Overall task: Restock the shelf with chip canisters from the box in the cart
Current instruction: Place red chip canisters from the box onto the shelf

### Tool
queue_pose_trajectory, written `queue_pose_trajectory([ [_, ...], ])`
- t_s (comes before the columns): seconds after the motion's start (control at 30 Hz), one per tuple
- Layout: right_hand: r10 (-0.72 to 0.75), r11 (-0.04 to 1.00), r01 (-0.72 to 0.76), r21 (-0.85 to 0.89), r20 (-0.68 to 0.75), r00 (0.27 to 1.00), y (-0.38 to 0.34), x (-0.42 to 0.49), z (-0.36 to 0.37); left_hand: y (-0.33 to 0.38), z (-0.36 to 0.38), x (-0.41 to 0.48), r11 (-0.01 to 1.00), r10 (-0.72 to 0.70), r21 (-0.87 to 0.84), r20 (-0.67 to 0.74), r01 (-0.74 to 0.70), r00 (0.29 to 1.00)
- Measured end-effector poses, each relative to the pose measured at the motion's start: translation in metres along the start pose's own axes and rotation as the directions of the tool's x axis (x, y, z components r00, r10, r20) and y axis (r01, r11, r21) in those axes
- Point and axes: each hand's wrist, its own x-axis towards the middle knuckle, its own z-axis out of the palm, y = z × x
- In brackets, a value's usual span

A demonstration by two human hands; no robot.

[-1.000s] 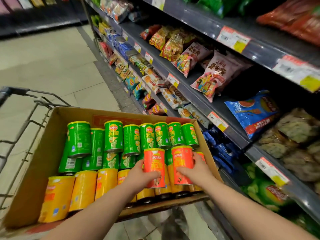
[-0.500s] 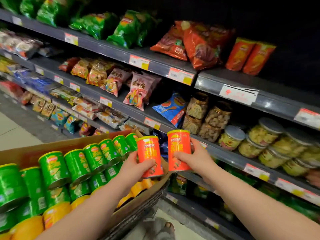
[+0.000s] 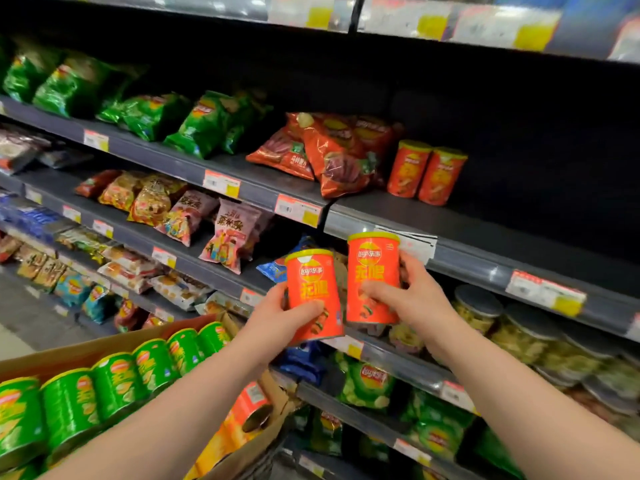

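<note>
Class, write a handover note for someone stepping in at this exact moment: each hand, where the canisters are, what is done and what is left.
Left hand: grip round one red canister, upright, in front of the shelves.
Right hand: grip round a second red canister, held slightly higher.
Shelf: two matching shelved canisters stand beside the red chip bags, with bare space to their right.
Box: rows of green canisters lie inside.
Done: apparently two red ones shelved.
Left: set down the held pair, then the rest of the box.
</note>
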Motion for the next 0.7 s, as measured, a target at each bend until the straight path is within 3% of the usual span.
queue_pose_trajectory([
  [0.27,-0.097,0.995,0.097,-0.005,-0.064,0.993,-0.014,0.063,-0.088,0.059,0.074,0.056,0.991,0.133,0.015,0.034,-0.134,0.991],
  [0.53,-0.150,0.988,0.151,0.032,-0.037,0.988,-0.021,0.111,-0.150,0.099,0.124,0.099,0.969,0.245,0.038,-0.008,-0.245,0.969],
  [0.7,-0.106,0.994,0.108,0.021,-0.083,0.991,-0.015,0.144,-0.161,0.115,0.136,0.117,0.949,0.303,0.098,-0.015,-0.300,0.953],
])
